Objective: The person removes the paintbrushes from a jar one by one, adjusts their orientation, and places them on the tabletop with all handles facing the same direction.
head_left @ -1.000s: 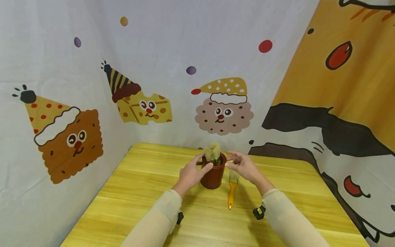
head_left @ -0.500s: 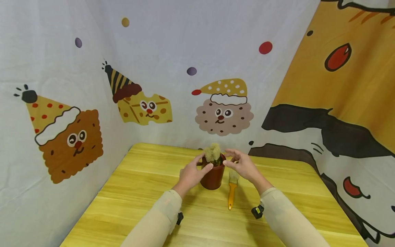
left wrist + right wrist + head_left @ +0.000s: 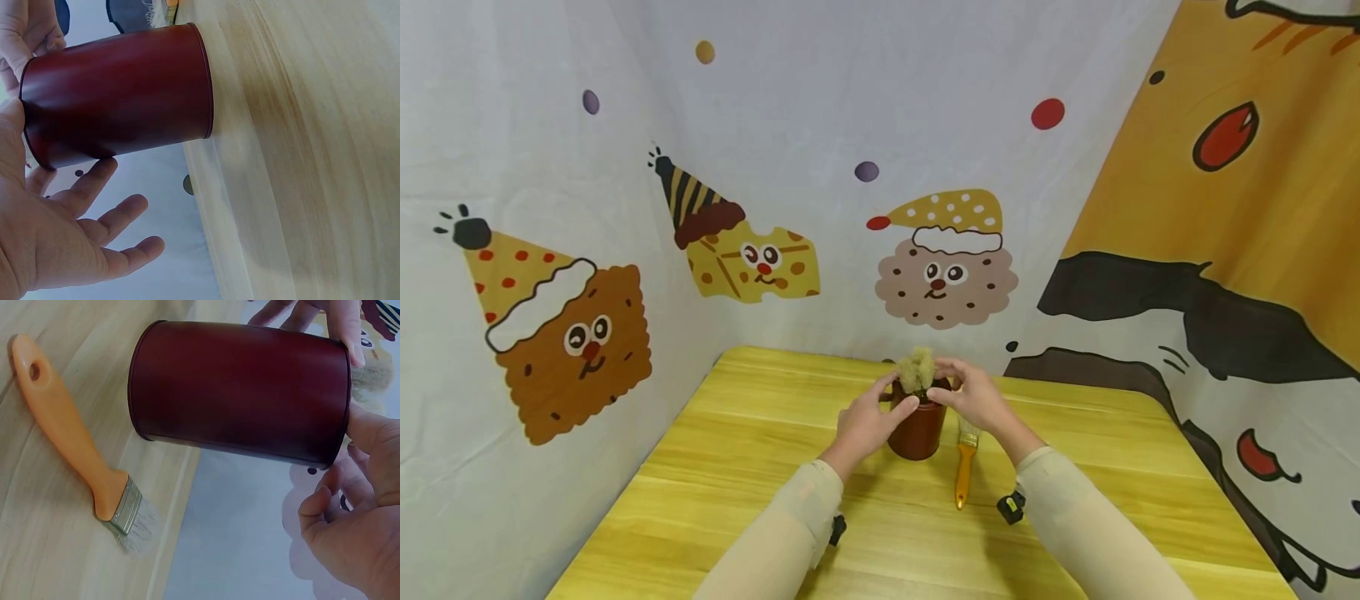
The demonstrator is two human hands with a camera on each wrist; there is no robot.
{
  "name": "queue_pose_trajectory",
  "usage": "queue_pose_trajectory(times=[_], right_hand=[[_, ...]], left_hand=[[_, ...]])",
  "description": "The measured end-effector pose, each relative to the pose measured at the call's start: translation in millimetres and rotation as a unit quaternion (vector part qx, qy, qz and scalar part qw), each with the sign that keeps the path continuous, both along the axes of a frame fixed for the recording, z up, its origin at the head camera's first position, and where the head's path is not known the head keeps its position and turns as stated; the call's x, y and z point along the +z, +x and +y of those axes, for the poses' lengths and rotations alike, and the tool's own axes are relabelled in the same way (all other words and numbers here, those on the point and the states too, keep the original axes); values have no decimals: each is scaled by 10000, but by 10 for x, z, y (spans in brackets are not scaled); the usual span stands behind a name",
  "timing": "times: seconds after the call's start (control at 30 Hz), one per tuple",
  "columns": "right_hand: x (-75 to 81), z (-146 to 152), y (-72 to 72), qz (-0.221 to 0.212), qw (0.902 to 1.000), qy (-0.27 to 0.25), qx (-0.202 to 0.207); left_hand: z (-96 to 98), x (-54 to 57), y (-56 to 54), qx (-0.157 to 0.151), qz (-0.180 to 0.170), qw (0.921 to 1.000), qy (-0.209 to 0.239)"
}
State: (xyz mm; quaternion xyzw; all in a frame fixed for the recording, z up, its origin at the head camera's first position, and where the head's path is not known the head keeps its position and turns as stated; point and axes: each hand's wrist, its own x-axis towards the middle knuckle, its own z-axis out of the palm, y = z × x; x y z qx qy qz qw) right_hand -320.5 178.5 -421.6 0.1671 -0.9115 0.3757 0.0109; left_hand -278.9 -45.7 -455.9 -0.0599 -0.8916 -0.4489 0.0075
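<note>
A dark red cylindrical pot (image 3: pixel 917 433) stands upright on the wooden table, with a pale, fuzzy, cactus-like plant (image 3: pixel 917 372) rising from its mouth. My left hand (image 3: pixel 862 423) holds the pot from the left, its thumb at the near rim and its fingers along the far side; two fingers spread free in the left wrist view. From the right, my right hand (image 3: pixel 979 402) reaches over the rim close to the plant. Its thumb (image 3: pixel 369 428) lies at the rim, while the other fingers are loosely bent beside the pot. The thumb's tip is hidden in the right wrist view.
A paintbrush (image 3: pixel 964 467) with an orange handle lies right of the pot, bristles pointing away from me. The wooden table (image 3: pixel 737 467) ends at a white cartoon-printed curtain (image 3: pixel 820 100) behind and to the left. Black wrist devices show below both forearms.
My right hand has moved left, from beside the pot to over its rim and close to the plant. The left hand, pot and brush have stayed in place.
</note>
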Motion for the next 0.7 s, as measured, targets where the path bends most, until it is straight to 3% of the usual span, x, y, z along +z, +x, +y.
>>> queue_pose_trajectory(times=[0.7], right_hand=[[6, -119, -11, -57, 9998, 75, -175]], left_hand=[[-3, -4, -3, 3, 15, 10000, -76]])
